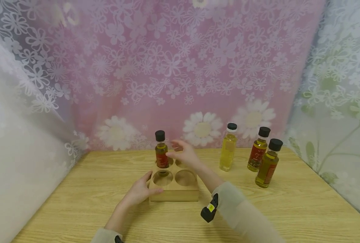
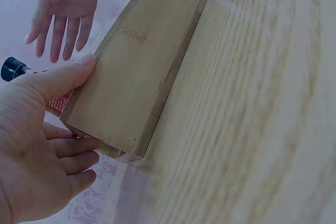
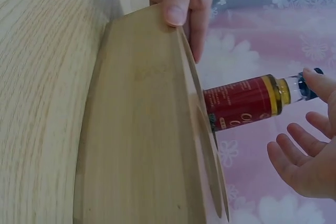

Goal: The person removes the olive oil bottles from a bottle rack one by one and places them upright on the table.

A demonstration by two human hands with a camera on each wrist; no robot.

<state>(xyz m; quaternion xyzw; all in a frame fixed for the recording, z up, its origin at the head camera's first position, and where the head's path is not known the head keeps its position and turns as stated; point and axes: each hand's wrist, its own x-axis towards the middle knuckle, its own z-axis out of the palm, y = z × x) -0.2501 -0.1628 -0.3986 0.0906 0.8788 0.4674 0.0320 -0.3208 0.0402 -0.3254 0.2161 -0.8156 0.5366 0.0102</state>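
A wooden bottle holder (image 1: pixel 174 195) with round holes stands on the table. One dark-capped bottle of oil with a red label (image 1: pixel 162 159) stands upright in its back left hole. My left hand (image 1: pixel 140 189) holds the holder's front left corner, thumb on the front face and fingers along the left side. Just right of the bottle is my right hand (image 1: pixel 184 154), its fingers loosely spread and nothing in its grasp. In the right wrist view the right hand (image 3: pixel 310 156) is beside the bottle's neck and cap, with the red label (image 3: pixel 239 103) in plain sight.
To the right on the wooden table (image 1: pixel 107 179) stand a clear bottle of pale yellow oil (image 1: pixel 228 152) and two darker oil bottles, one at the back (image 1: pixel 257 152) and one nearer (image 1: pixel 267 170). A pink flowered curtain (image 1: pixel 180 84) hangs behind the table.
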